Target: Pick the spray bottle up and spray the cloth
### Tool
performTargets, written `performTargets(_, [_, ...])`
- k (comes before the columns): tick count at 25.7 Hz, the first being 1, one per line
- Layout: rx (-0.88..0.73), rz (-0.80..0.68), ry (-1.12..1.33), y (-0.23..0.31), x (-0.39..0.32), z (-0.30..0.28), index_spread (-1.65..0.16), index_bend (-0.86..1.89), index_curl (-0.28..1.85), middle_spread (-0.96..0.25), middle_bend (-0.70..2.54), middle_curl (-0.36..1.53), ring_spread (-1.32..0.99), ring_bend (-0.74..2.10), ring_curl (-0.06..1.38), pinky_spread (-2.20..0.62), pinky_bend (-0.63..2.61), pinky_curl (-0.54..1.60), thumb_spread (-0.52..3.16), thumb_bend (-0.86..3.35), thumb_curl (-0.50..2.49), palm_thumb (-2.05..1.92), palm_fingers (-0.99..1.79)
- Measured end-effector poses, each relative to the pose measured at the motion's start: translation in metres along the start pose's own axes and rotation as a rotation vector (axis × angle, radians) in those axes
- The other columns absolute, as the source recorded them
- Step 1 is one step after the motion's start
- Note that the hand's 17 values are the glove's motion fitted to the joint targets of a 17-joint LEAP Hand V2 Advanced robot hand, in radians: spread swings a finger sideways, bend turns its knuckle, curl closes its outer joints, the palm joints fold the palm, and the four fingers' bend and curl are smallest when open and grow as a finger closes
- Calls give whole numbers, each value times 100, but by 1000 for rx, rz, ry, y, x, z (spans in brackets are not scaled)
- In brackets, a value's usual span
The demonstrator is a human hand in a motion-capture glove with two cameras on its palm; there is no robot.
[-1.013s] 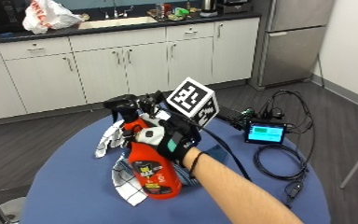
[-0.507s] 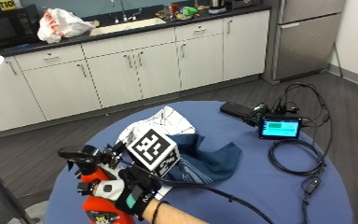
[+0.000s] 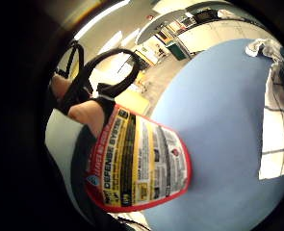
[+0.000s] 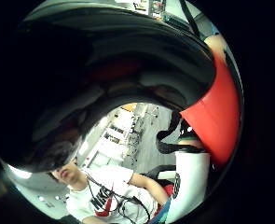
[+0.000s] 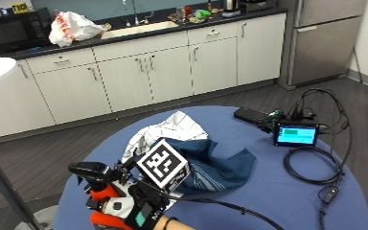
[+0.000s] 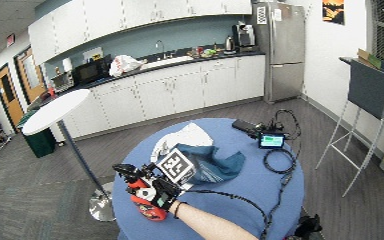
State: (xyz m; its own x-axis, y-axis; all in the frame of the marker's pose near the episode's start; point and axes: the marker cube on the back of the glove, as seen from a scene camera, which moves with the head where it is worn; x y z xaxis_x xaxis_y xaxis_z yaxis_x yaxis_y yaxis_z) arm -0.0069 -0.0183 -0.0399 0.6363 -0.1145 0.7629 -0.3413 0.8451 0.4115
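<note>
My gloved right hand (image 5: 136, 208) grips a red spray bottle (image 5: 101, 203) by its neck, over the near left part of the round blue table (image 5: 273, 191). The bottle's black spray head (image 5: 88, 170) juts to the left, on the side away from the cloth. The cloth (image 5: 197, 155), dark blue with a white checked part, lies crumpled mid-table just right of the hand. In the wide view the hand (image 6: 160, 197) holds the bottle (image 6: 142, 200) beside the cloth (image 6: 205, 160). The little finger side view shows the bottle's label (image 3: 136, 163) close up, above the table (image 3: 218, 120).
A small lit screen (image 5: 294, 134), a black box (image 5: 253, 115) and coiled cables (image 5: 311, 167) occupy the table's right side. A white round stand table (image 6: 55, 107) is on the floor to the left. Kitchen cabinets (image 5: 171, 67) line the back wall.
The outside camera has shifted. My hand has carried the bottle off the cloth towards the table's near left edge, and keeps hold of it there.
</note>
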Motion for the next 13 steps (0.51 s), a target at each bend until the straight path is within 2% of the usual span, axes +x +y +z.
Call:
performTargets(6, [-21,-7,-9,4,5,7,-26,13,23,-11,38,45,-11,44,38,9,41,32,99,-3,57,91,100])
performTargets(13, [-181,-18,47,16,10,35,-29,11,23,-10,31,43,-10,37,37,10,43,33,103,-3,54,88,84])
